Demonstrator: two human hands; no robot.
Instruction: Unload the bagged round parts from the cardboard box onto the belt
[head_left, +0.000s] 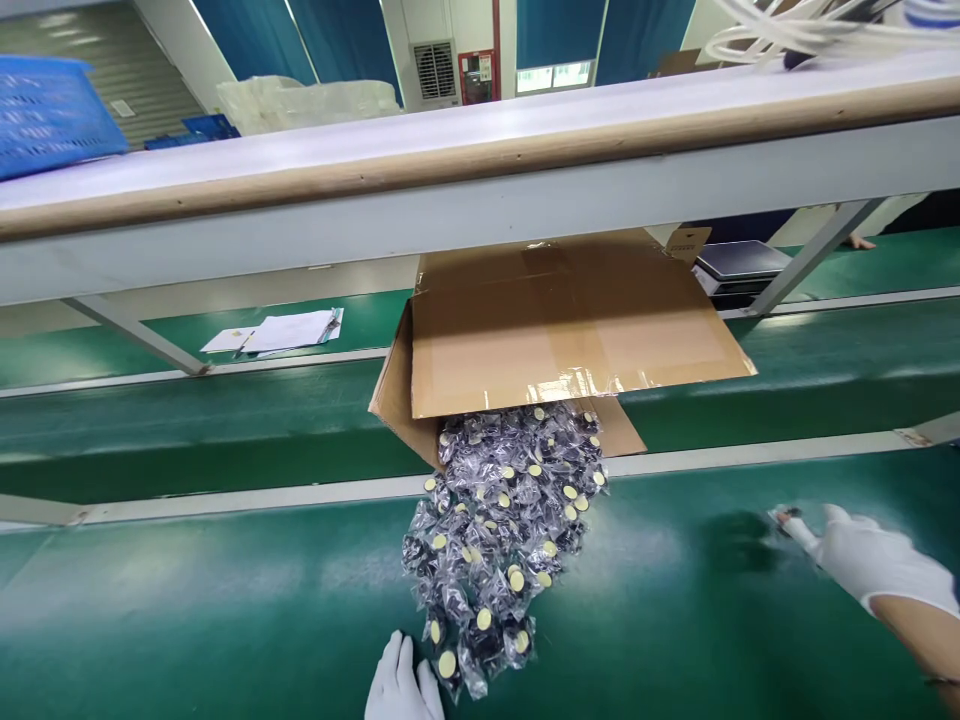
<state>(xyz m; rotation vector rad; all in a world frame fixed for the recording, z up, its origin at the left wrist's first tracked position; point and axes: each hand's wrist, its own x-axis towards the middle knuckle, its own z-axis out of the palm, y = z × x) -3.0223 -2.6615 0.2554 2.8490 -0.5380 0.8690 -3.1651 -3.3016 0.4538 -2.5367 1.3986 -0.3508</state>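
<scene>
A heap of small dark parts in clear plastic bags, many with a round pale-yellow sticker or face, spills from a cardboard box onto the green work surface. My left hand, in a white glove, lies beside the heap's near end with fingers stretched out and nothing visible in them. Off to the right, my right hand, also gloved in white, reaches over the green surface. Its fingertips pinch a small clear plastic bag; what is inside is too blurred to tell.
A white shelf with a wooden edge crosses above the box. It bears a blue basket and white cables. Papers lie behind on the left, and a scale-like device stands behind right. Another person's hand rests beyond.
</scene>
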